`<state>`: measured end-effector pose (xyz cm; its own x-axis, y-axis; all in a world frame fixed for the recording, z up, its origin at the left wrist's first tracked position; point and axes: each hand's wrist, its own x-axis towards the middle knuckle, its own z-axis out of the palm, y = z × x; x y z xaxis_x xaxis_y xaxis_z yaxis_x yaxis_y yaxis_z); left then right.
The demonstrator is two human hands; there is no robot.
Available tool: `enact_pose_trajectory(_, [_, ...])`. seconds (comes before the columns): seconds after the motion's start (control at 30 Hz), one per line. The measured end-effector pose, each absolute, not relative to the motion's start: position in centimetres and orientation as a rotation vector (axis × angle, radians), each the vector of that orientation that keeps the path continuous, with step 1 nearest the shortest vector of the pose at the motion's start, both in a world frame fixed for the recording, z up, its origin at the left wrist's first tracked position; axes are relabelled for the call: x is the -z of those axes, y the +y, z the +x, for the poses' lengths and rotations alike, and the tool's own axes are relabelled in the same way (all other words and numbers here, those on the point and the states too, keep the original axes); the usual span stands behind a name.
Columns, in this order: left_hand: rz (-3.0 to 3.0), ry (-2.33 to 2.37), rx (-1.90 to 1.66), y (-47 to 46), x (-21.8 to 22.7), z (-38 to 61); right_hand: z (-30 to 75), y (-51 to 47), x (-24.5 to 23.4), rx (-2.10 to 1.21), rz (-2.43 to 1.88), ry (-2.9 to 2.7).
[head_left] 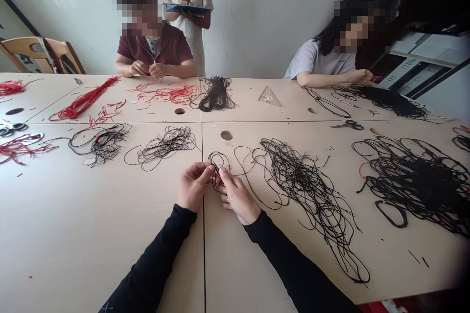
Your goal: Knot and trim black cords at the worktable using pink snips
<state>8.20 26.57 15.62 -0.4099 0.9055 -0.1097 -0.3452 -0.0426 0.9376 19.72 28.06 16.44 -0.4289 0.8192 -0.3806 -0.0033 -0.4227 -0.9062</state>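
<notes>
Near the middle of the table, my left hand (196,183) and my right hand (237,193) are close together. Both pinch a thin black cord (223,155), whose small loops stand up between and beyond my fingers. The exact crossing of the cord at my fingertips is too small to make out. Just right of my right hand lies a long tangled bundle of black cords (304,176), with loose loops reaching toward my hand. Beyond my left hand is a looser coil of thin black cord (167,145).
Black cords with a red tie (101,141) lie left; a big black cord heap (422,181) lies right. Scissors (348,125), a clear set square (270,97) and red cords (86,99) are farther back. Two people sit opposite; one stands with a clipboard (187,9).
</notes>
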Motion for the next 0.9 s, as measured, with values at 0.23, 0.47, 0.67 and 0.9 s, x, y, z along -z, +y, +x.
enact_pose_trajectory(0.23, [0.69, 1.254, -1.612, 26.55, -15.69, 8.27, 19.65, 28.03, -16.95, -1.936, -1.186, -1.141])
enact_pose_trajectory(0.47, [0.689, 1.289, -1.594, 26.56, -15.79, 8.3, 19.65, 27.98, -16.83, -1.96, -1.158, -1.109])
enact_pose_trajectory(0.67, [0.69, 1.266, -1.593, 26.51, -15.79, 8.31, 19.6, 28.03, -16.54, -1.97, -1.147, -1.083])
enact_pose_trajectory(0.9, [0.694, 1.269, -1.586, 26.45, -15.9, 8.27, 19.63, 28.09, -16.41, -1.977, -1.131, -1.08])
